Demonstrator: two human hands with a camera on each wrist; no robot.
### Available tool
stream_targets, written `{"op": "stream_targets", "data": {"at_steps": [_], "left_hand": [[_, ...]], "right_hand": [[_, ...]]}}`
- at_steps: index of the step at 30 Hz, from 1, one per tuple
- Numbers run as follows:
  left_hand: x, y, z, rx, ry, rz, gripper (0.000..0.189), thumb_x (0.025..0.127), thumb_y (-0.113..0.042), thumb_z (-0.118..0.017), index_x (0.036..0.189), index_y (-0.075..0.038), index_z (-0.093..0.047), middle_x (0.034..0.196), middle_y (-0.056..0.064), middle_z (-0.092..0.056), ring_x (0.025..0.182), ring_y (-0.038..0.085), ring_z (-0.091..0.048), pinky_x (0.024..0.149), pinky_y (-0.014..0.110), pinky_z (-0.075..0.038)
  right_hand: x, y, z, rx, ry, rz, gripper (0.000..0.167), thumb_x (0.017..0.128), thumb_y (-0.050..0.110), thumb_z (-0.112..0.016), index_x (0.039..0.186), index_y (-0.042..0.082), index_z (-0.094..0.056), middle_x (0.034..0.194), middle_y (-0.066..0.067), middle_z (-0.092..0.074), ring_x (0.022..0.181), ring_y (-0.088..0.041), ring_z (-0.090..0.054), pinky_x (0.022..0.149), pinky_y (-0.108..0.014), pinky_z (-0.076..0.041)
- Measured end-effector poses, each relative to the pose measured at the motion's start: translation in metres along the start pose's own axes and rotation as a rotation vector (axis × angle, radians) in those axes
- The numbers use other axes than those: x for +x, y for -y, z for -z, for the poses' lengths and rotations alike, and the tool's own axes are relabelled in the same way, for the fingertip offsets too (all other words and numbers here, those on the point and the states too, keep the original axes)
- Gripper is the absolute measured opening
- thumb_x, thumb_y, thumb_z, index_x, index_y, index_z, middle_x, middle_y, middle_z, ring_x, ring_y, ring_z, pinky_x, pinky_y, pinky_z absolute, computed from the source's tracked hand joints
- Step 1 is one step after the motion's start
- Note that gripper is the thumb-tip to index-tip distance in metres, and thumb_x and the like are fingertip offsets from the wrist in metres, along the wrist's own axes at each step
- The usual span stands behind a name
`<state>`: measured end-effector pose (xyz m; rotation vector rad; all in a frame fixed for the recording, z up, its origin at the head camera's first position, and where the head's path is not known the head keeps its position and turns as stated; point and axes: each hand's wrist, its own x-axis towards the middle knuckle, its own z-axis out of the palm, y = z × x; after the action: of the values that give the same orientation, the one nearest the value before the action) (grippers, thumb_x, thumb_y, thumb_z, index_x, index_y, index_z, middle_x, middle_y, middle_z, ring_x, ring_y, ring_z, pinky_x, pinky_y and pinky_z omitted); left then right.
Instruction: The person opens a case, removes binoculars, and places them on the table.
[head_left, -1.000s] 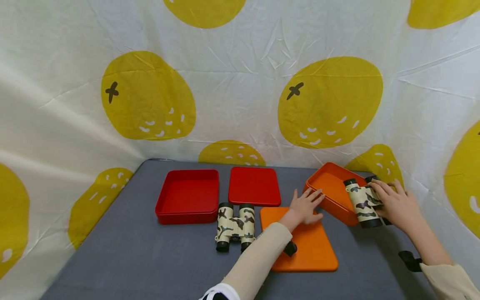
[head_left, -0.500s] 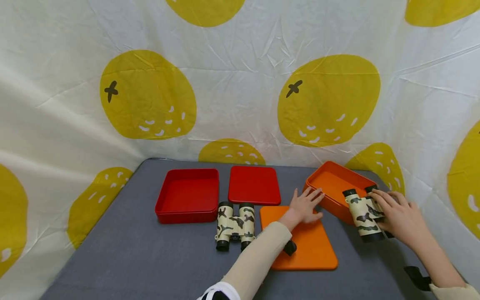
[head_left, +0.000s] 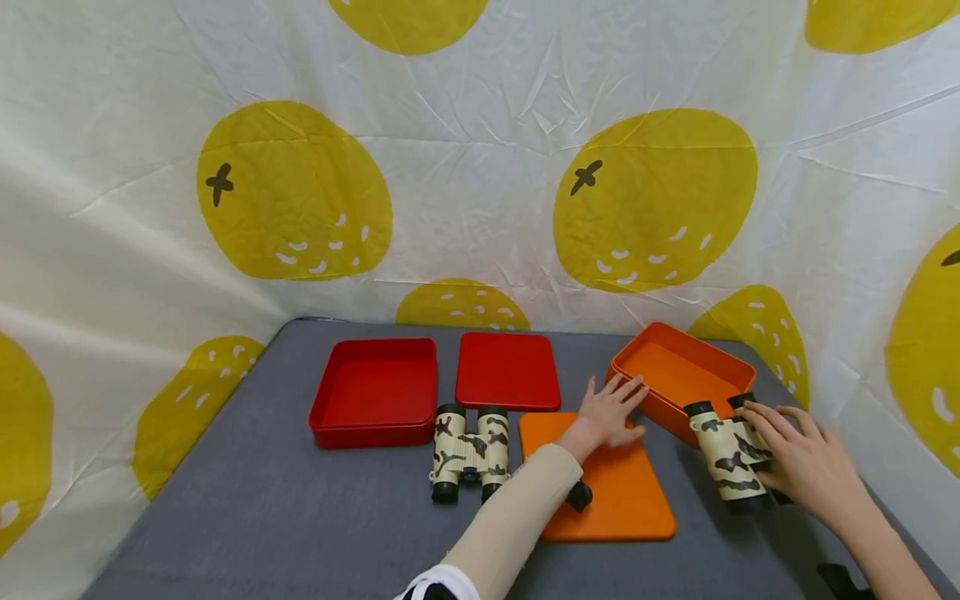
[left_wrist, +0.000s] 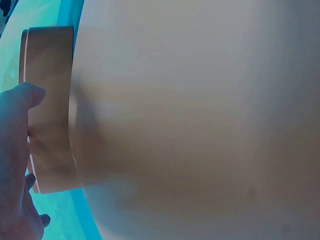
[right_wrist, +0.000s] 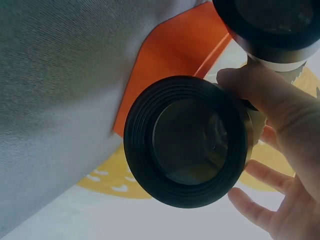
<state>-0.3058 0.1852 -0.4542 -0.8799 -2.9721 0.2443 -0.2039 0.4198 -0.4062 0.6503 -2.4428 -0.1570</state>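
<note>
My right hand grips a pair of camouflage binoculars at the near right corner of the orange box. In the right wrist view the thumb lies between the two black-rimmed barrels, and the large lens ring faces the camera. The orange box stands at an angle and nothing lies on the part of its floor that shows. My left hand has its fingers spread and touches the box's left side, above the orange lid. The left wrist view shows that hand at the box's wall in false colours.
A red box with a bare floor stands on the left of the grey table. To its right lies a red lid. Another pair of camouflage binoculars lies in front of them. A patterned curtain closes off the back.
My right hand has drawn the binoculars toward me, from over the orange box's near right corner to just in front of it. My left hand has stayed at the box.
</note>
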Motion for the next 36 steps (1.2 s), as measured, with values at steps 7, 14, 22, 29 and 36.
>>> {"op": "stream_targets", "data": {"at_steps": [7, 14, 22, 29, 36], "left_hand": [[0.000, 0.000, -0.001, 0.017, -0.009, 0.004, 0.065, 0.087, -0.063, -0.027, 0.141, -0.040, 0.000, 0.149, -0.021, 0.003, 0.139, 0.006, -0.004, 0.112, 0.039, -0.013], [0.001, 0.000, -0.003, 0.013, -0.008, 0.006, 0.066, 0.086, -0.064, -0.028, 0.141, -0.040, 0.001, 0.149, -0.021, 0.004, 0.139, 0.006, -0.003, 0.112, 0.040, -0.013], [0.001, 0.000, -0.001, 0.022, -0.001, 0.004, 0.067, 0.086, -0.064, -0.029, 0.141, -0.040, 0.002, 0.149, -0.021, 0.005, 0.139, 0.006, -0.003, 0.112, 0.040, -0.013], [0.000, -0.002, -0.002, 0.018, -0.003, 0.008, 0.068, 0.086, -0.064, -0.030, 0.141, -0.040, 0.000, 0.149, -0.020, 0.003, 0.139, 0.006, -0.004, 0.112, 0.040, -0.014], [0.001, -0.003, -0.002, 0.029, -0.001, 0.015, 0.068, 0.085, -0.065, -0.029, 0.141, -0.040, 0.001, 0.149, -0.021, 0.004, 0.139, 0.005, -0.003, 0.112, 0.040, -0.014]], "right_hand": [[-0.008, 0.007, 0.001, -0.004, 0.033, 0.011, 0.096, 0.070, 0.075, 0.002, 0.114, 0.008, -0.050, 0.114, -0.007, -0.048, 0.095, -0.029, -0.042, 0.047, -0.036, -0.031], [-0.014, 0.014, 0.000, 0.007, 0.077, 0.036, 0.091, 0.062, 0.083, -0.036, 0.113, 0.009, -0.053, 0.115, -0.005, -0.049, 0.097, -0.027, -0.042, 0.052, -0.037, -0.035], [-0.020, 0.020, -0.001, 0.007, 0.105, 0.037, 0.082, 0.042, 0.046, -0.077, 0.112, 0.010, -0.054, 0.114, -0.005, -0.050, 0.098, -0.026, -0.041, 0.057, -0.041, -0.037], [-0.026, 0.024, -0.005, 0.014, 0.116, 0.051, 0.082, 0.041, 0.044, -0.078, 0.112, 0.011, -0.055, 0.114, -0.004, -0.051, 0.099, -0.023, -0.039, 0.057, -0.037, -0.036], [-0.027, 0.028, -0.009, 0.033, 0.158, 0.037, 0.081, 0.041, 0.041, -0.079, 0.112, 0.011, -0.055, 0.113, -0.004, -0.053, 0.100, -0.022, -0.040, 0.059, -0.036, -0.035]]}}
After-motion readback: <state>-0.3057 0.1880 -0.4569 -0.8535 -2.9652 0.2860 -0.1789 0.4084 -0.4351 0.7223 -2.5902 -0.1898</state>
